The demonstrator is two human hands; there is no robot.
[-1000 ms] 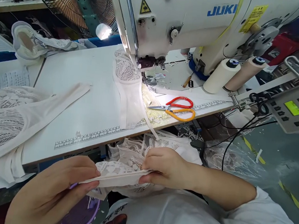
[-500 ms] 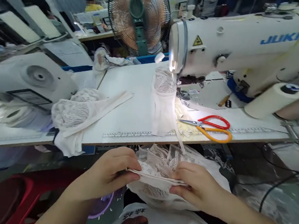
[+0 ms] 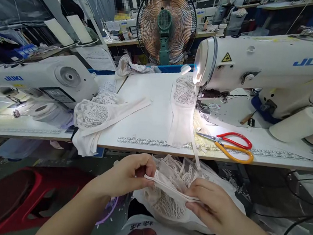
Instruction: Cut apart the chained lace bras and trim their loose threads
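Note:
Over my lap lies a white lace bra [image 3: 168, 205], with sheer mesh and scalloped lace bunched behind its folded edge. My left hand [image 3: 133, 172] pinches one end of that edge between thumb and fingers. Farther right, my right hand [image 3: 211, 200] grips the same edge, thumb below and fingers on top. Between the two hands the edge runs taut, sloping down to the right. Another white lace bra piece [image 3: 182, 116] lies flat by the sewing machine's needle, a narrow strap hanging over the table edge. Scissors [image 3: 230, 145] with red and orange handles rest beside it.
A white sewing machine [image 3: 247, 63] stands at right, a second sewing machine [image 3: 52, 78] at left. More lace bra pieces [image 3: 95, 117] hang partly over the table's front edge. A fan [image 3: 165, 26] stands behind the table. A red stool [image 3: 33, 194] is at lower left; a thread cone [image 3: 302, 122] lies at right.
My head view has shifted, so the table and machines appear farther right. The edge between my hands has gone from nearly level to tilted, its left end higher. Both hands keep their hold.

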